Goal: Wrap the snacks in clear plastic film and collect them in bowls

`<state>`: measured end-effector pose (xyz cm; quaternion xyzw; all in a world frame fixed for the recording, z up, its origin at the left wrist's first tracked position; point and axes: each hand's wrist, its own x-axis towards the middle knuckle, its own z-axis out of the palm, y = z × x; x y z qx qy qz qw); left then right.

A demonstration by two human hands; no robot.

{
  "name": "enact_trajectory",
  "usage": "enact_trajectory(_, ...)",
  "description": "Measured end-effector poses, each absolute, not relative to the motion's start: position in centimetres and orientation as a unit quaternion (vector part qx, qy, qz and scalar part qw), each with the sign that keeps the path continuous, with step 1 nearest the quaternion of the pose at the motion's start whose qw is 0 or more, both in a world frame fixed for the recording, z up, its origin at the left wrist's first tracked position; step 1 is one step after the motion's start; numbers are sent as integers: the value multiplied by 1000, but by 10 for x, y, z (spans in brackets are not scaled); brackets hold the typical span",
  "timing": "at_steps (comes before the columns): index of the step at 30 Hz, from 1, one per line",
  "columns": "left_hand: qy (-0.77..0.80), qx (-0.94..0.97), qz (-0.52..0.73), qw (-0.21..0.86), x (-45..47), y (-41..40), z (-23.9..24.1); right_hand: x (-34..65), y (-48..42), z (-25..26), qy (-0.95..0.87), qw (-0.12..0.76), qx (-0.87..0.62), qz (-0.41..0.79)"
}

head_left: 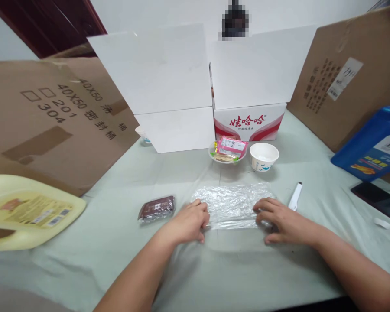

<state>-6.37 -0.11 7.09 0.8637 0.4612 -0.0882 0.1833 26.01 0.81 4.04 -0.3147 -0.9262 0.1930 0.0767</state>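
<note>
A crinkled sheet of clear plastic wrap (233,202) lies on the pale table cloth (214,268) in front of me. My left hand (188,222) rests on its left end, fingers curled down and pinching the near edge. My right hand (281,220) rests on its right end, fingers likewise bent onto the wrap. Just left of my left hand lies a dark reddish-brown block wrapped in clear film (157,208).
Behind the wrap stand a small dish with pink packets (228,151) and a white paper bowl (264,156). A white utility knife (295,196) lies to the right. A yellow jug (22,211), blue jug (373,145), phone (380,200) and cardboard boxes (52,117) ring the table.
</note>
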Motion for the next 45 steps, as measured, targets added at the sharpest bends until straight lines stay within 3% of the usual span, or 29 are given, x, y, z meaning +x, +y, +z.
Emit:
enact_trajectory(9, 459, 855, -53, 237, -78, 7, 75, 270, 13, 44, -924, 110, -312, 194)
enact_trajectory(15, 460, 859, -73, 214, -72, 6, 69, 272, 13, 49, -919, 89, -317, 218)
enact_trajectory(20, 466, 838, -16, 283, -85, 9, 76, 277, 13, 50, -914, 105, -311, 238)
enact_trajectory(26, 550, 767, 45, 328, -88, 18, 77, 281, 17, 43, -832, 148, -450, 288)
enact_trajectory(31, 637, 736, 91, 213, -77, 31, 57, 267, 29, 23, -779, 184, -575, 168)
enact_trajectory(38, 699, 709, 41, 90, -69, 42, 38, 251, 34, 9, -773, 41, -633, -5)
enact_trajectory(45, 683, 721, 97, -60, -60, 28, 44, 251, 27, 8, -859, 195, -465, -85)
